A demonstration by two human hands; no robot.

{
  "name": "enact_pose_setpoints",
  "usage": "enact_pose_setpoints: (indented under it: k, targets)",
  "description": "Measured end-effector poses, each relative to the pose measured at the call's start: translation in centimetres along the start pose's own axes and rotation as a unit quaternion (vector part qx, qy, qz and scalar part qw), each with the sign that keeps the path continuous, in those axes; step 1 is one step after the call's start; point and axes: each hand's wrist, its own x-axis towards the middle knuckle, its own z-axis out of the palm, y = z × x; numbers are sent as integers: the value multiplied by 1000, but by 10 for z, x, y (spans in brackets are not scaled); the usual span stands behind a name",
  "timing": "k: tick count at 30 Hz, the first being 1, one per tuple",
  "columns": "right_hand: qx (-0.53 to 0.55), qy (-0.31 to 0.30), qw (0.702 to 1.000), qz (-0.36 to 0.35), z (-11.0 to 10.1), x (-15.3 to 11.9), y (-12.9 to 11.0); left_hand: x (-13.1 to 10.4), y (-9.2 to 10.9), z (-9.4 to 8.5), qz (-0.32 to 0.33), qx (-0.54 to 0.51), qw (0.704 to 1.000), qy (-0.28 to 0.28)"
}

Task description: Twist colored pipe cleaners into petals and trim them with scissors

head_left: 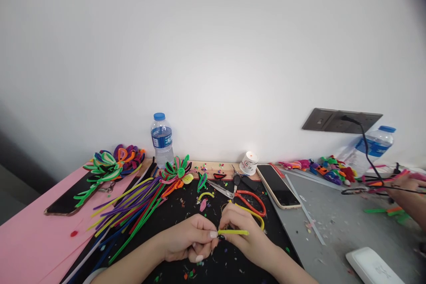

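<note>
A yellow pipe cleaner (234, 232) runs between the fingers of both hands, its end pointing right across my right hand. My left hand (193, 238) pinches it at the left between thumb and fingers. Opposite, my right hand (241, 226) is closed around it, fingers bent, with the fingertips partly hidden. A small dark bit shows between the two hands; I cannot make out what it is. Just beyond my right hand lie scissors (252, 202) with red and yellow handles. A short curved yellow piece (206, 195) and a pink piece (203, 205) rest on the black mat (179, 230).
At left are loose pipe cleaners (133, 213), pipe cleaner flowers (179, 173) and a dark phone (63, 199). A bottle (162, 140) and paper cup (249, 163) stand by the wall. Another phone (279, 188) lies right, beyond it another person's hand (408, 186) and a white box (374, 266).
</note>
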Motion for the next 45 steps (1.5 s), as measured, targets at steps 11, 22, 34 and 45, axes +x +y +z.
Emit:
enact_pose_setpoints:
  k: [11, 22, 34, 45]
  targets:
    - [-54, -70, 996, -19, -1, 0, -5, 0, -2, 2, 6, 38, 999, -11]
    - [-17, 2, 999, 38, 9, -3, 2, 6, -7, 6, 87, 166, 981, 56]
    - [329, 12, 917, 224, 17, 2, 14, 4, -3, 14, 246, 514, 808, 148]
    - [174, 62, 940, 285, 10, 6, 11, 5, 3, 10, 225, 486, 830, 155]
